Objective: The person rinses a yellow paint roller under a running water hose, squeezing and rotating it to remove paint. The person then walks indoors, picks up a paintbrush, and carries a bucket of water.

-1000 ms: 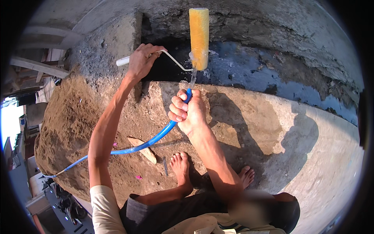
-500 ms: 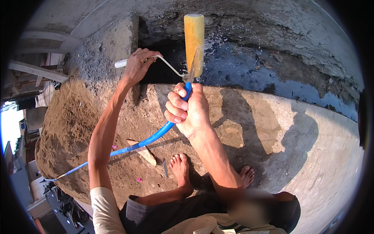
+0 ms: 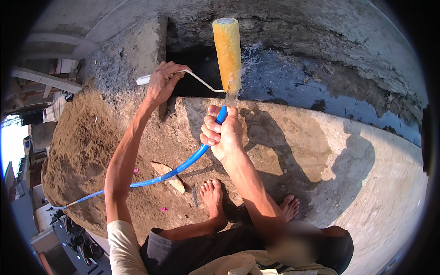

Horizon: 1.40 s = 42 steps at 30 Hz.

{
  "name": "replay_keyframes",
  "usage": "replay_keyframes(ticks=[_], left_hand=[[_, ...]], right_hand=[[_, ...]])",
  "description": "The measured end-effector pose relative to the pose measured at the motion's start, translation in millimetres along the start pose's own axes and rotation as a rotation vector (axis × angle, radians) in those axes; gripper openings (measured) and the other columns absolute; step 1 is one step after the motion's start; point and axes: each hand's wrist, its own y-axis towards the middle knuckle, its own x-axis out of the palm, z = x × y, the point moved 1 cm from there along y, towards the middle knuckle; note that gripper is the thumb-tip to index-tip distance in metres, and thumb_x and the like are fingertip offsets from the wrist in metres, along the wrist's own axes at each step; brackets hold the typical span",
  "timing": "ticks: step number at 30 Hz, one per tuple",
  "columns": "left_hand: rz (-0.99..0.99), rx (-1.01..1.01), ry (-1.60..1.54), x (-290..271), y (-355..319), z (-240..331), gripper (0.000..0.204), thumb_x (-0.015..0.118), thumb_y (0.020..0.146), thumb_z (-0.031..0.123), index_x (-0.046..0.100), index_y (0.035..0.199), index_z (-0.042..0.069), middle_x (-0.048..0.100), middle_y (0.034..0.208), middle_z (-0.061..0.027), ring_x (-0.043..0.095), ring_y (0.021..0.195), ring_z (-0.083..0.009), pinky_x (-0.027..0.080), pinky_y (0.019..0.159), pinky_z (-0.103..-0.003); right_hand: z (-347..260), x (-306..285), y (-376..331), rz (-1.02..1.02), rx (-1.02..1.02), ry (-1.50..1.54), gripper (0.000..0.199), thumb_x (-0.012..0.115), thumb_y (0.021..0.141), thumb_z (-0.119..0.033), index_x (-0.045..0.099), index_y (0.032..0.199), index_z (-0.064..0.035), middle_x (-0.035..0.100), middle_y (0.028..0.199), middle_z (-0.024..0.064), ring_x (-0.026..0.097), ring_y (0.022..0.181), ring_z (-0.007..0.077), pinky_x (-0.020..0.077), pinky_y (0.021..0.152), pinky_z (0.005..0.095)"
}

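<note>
- The left hand's grip (image 3: 160, 86) is wrapped round the white handle (image 3: 143, 80) of a paint roller, whose end juts out leftward past the fingers.
- The right hand's grip (image 3: 225, 136) is curled tightly about a blue hose (image 3: 191, 160), near its mouth.
- At the left, a mound of brown sand (image 3: 75, 149) slopes beside the person; the hose runs in across it, passing by the left forearm.
- A pale, pointed wood scrap (image 3: 167, 177) lies on the ground, with the hose crossing above it.
- The bent white roller frame (image 3: 199, 79) leads right from the left hand to the sleeve.
- A thin dark strip (image 3: 195, 196) lies just beside one bare foot (image 3: 212, 198).
- The yellow roller sleeve (image 3: 226, 52) stands lengthwise at top centre, over the dark recess, slightly tilted.
- Water (image 3: 232, 97) from the hose strikes the sleeve's lower end, and spray scatters to its right.
- Farther right stretches a wet, bluish-grey channel floor (image 3: 284, 75), between a rough wall and a sunlit concrete ledge (image 3: 389, 146) bearing shadows.
</note>
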Motion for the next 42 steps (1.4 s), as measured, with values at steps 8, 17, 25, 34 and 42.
replay_keyframes(ticks=[8, 17, 25, 34, 42], left_hand=[[-0.067, -0.088, -0.174, -0.8, 3.0, 6.6, 0.019, 0.064, 0.095, 0.011, 0.074, 0.111, 0.008, 0.066, 0.092, -0.0047, 0.053, 0.09, -0.0243, 0.045, 0.085, -0.039], [-0.173, -0.204, -0.337, 3.5, 12.5, 10.0, 0.018, 0.063, 0.1, 0.016, 0.073, 0.113, 0.008, 0.067, 0.097, -0.0032, 0.058, 0.097, -0.0196, 0.047, 0.092, -0.036], [-0.191, -0.208, -0.376, 13.6, 20.0, 17.2, 0.021, 0.062, 0.103, 0.022, 0.071, 0.112, 0.005, 0.065, 0.095, -0.0032, 0.06, 0.092, -0.016, 0.046, 0.086, -0.034], [-0.342, -0.24, -0.375, 18.1, 35.4, 5.9, 0.029, 0.057, 0.1, 0.027, 0.072, 0.107, 0.004, 0.063, 0.083, -0.0039, 0.06, 0.079, -0.015, 0.047, 0.078, -0.033], [-0.576, -0.5, -0.329, 44.2, 76.2, 8.1, 0.068, 0.046, 0.101, 0.061, 0.071, 0.089, 0.0, 0.064, 0.07, -0.0062, 0.059, 0.065, -0.0153, 0.048, 0.066, -0.032]], right_hand=[[-6.8, -23.4, 24.2, 0.035, -0.107, -0.031, 0.053, 0.037, 0.107, -0.048, 0.042, 0.149, -0.0168, 0.037, 0.058, -0.0044, 0.027, 0.041, 0.0087, 0.0285, 0.042, 0.0282], [-2.7, -6.7, 28.4, 0.085, -0.116, -0.008, 0.046, 0.036, 0.107, -0.053, 0.052, 0.122, -0.0137, 0.038, 0.057, -0.0033, 0.027, 0.04, 0.0094, 0.0272, 0.042, 0.0269], [-8.5, -4.8, 33.2, -0.014, -0.305, -0.172, 0.046, 0.038, 0.108, -0.052, 0.051, 0.127, -0.0128, 0.038, 0.059, -0.0023, 0.03, 0.04, 0.0091, 0.0283, 0.04, 0.0279], [-6.4, 33.5, 30.4, 0.116, -0.46, -0.281, 0.037, 0.035, 0.106, -0.04, 0.057, 0.117, -0.0112, 0.039, 0.059, -0.0015, 0.03, 0.041, 0.0095, 0.0242, 0.039, 0.0277], [-27.2, 41.9, 46.8, 0.103, -0.432, -0.206, 0.039, 0.035, 0.103, -0.034, 0.056, 0.119, -0.0058, 0.035, 0.06, -0.0012, 0.029, 0.044, 0.0096, 0.0251, 0.043, 0.028]])
